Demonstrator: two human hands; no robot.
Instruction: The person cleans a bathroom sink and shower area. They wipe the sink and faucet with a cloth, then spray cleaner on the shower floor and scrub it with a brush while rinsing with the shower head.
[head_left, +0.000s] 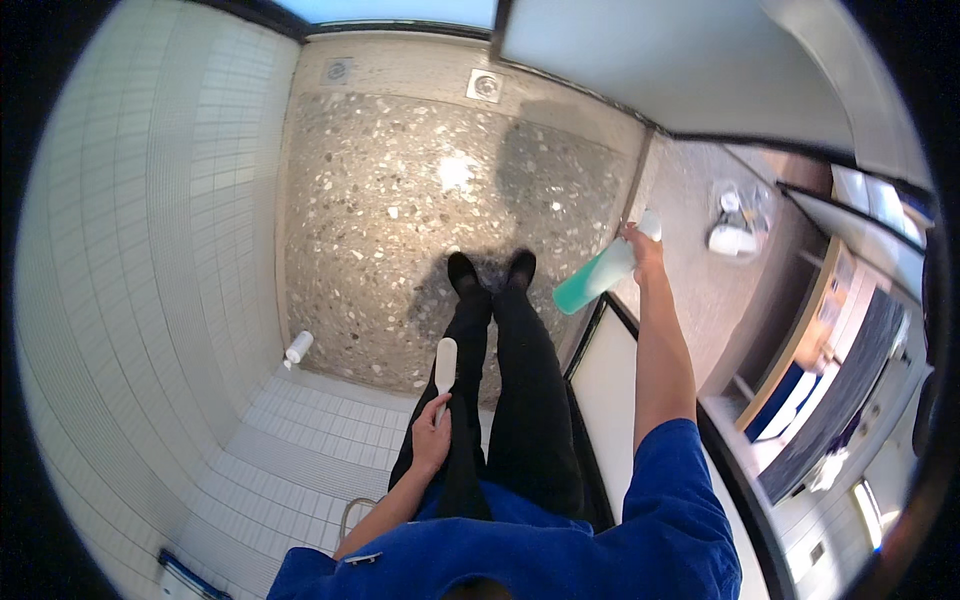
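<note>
My right hand (645,250) is stretched out to the right, its fingers wrapped round the neck of a spray bottle (592,282). The bottle tilts, its lower end toward my legs, and green liquid shows in that end. The hand partly hides its white top. Close to my left thigh, my left hand (432,432) grips the handle of a white paddle-shaped brush (446,362). Its broad end points away from me, with the smooth back showing; bristles cannot be seen from here.
A white bottle (299,346) lies on the speckled floor by the tiled left wall (160,220). A square drain (485,86) sits at the far edge. Frosted panels (690,75) stand at far right; beyond the sill lies a clear bag of items (738,225).
</note>
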